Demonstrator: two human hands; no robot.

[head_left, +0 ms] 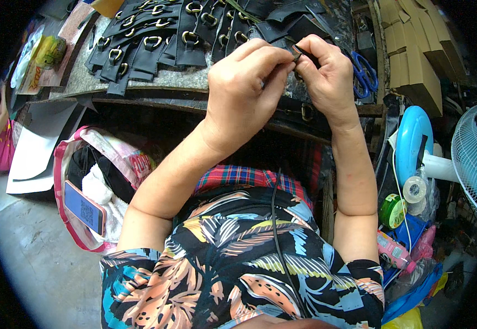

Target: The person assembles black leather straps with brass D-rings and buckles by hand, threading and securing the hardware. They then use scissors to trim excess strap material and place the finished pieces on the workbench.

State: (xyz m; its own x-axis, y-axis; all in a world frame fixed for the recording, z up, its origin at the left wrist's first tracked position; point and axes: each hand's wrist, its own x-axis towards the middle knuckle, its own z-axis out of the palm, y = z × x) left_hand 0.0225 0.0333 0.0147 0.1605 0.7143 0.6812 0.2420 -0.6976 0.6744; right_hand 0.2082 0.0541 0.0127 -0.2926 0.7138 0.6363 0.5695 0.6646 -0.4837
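Observation:
Above the bench's near edge my left hand [249, 79] and my right hand [326, 71] meet, fingertips pinched together. Between them they grip a small dark strip [297, 55], mostly hidden by the fingers; its exact kind is unclear. Many black straps [186, 54] with gold-coloured D-rings [153, 41] lie overlapped beyond and left of my left hand. Below my right hand, a dark piece with a metal ring [307, 112] shows at the bench edge. Blue-handled scissors [364, 75] rest just right of my right hand.
Stacked cardboard pieces [414, 60] stand at the far right. A fan [471, 153], tape rolls [414, 189] and a pink bottle [393, 249] crowd my right side. On the left, a bag [60, 181] holds cloth and a phone [85, 207]. A cable [275, 230] runs down my shirt.

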